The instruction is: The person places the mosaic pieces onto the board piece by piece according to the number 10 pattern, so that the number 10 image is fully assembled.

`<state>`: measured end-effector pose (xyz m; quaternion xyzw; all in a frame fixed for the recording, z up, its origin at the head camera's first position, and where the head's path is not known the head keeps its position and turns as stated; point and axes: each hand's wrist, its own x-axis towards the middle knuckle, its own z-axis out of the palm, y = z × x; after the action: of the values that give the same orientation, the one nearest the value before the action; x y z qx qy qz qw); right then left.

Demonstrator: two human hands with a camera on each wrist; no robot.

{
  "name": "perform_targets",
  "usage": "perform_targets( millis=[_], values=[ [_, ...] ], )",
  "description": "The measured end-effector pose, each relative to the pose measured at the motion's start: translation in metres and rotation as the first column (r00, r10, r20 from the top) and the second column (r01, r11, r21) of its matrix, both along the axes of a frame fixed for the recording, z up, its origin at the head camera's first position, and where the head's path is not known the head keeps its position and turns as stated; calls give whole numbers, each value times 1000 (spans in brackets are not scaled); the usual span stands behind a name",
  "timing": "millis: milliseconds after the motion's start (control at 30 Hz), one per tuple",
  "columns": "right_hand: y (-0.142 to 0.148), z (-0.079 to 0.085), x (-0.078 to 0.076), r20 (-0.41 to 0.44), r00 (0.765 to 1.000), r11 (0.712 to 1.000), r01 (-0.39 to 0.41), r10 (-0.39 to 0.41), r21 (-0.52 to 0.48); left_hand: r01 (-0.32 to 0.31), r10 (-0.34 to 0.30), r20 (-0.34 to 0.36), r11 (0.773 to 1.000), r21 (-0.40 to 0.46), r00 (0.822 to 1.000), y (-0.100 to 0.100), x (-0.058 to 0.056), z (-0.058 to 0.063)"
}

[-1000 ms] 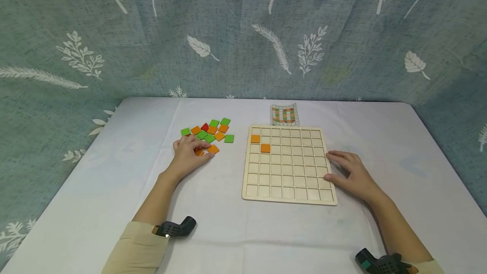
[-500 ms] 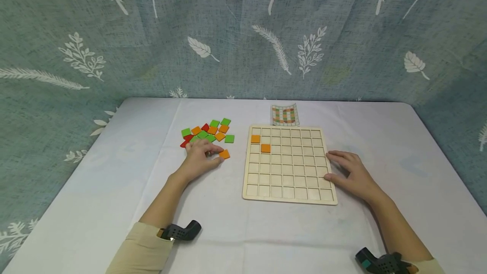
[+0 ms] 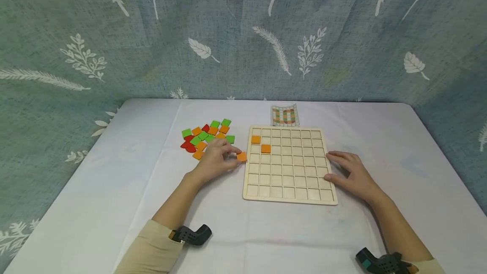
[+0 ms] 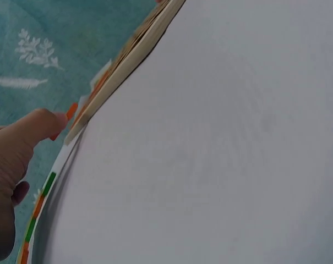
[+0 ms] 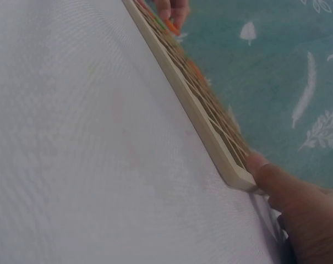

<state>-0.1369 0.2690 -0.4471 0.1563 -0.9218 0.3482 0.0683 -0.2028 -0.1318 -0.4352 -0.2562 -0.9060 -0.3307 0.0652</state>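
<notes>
My left hand [image 3: 214, 160] pinches an orange square tile [image 3: 242, 157] between thumb and fingers, right at the left edge of the wooden grid board [image 3: 293, 170]. In the left wrist view the same orange tile [image 4: 71, 111] is tilted beside the board's corner, partly behind the thumb. Two orange tiles sit in the board's cells: one orange tile [image 3: 255, 139] at the upper left, another orange tile [image 3: 266, 149] a row lower and a column to the right. My right hand [image 3: 351, 174] rests against the board's right edge, thumb and fingers spread apart.
Left of the board lies a loose group of green tiles [image 3: 186, 132], orange tiles [image 3: 198, 154] and red pieces [image 3: 191, 149]. A patterned card [image 3: 285, 115] with a coloured grid lies behind the board. A leaf-print cloth [image 3: 236, 54] hangs beyond the white table [image 3: 289, 236].
My left hand has moved right from the loose pieces to the board's left edge, carrying the orange tile. My right hand has stayed at the board's right edge.
</notes>
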Motion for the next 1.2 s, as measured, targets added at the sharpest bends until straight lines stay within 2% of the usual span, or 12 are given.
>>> perform_targets(
  millis=[267, 433, 600, 867, 1200],
  values=[
    [0, -2, 1, -8, 1000, 1000, 1, -1, 2, 100, -99, -9, 995, 28, 995, 20, 3, 1],
    [1, -4, 0, -12, 1000, 1000, 3, -3, 5, 168, -168, 22, 986, 3, 985, 30, 5, 0],
    [0, -3, 1, -16, 1000, 1000, 3, -3, 10, 212, -210, 52, 977, -33, 976, 39, 5, 0],
    [0, -2, 1, -16, 1000, 1000, 9, -8, 14, 227, -222, 115, 973, -30, 968, 49, 7, 2],
    [-1, -2, 1, -20, 1000, 1000, 4, -4, 12, 196, -189, 149, 980, -31, 971, 52, 7, 3]
  ],
)
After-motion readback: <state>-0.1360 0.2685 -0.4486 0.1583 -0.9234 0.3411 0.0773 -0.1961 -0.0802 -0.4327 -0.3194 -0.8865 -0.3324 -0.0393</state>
